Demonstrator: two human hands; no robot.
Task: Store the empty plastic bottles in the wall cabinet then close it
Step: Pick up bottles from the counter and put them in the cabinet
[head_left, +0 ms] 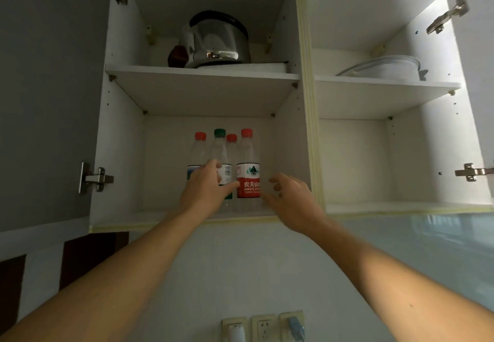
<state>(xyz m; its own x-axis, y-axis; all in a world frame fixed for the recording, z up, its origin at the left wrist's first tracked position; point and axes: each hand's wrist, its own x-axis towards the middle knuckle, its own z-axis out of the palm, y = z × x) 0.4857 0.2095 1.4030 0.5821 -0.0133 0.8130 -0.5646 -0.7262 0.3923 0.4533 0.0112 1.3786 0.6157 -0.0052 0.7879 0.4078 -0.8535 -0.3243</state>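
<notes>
Several clear plastic bottles stand upright on the lower left shelf (128, 216) of the open wall cabinet. A green-capped bottle (220, 149) is at the front left, and my left hand (207, 186) grips it around the label. A red-labelled bottle (248, 178) with a red cap stands at the front right. My right hand (290, 197) hovers just right of it, fingers loosely spread, not touching. Two more red-capped bottles (199, 149) stand behind.
A steel electric kettle (219, 42) sits on the upper left shelf. A white lidded pot (385, 67) is on the upper right shelf. Both grey cabinet doors (48, 95) stand open with hinges (96, 178) exposed. Wall sockets (263, 327) are below.
</notes>
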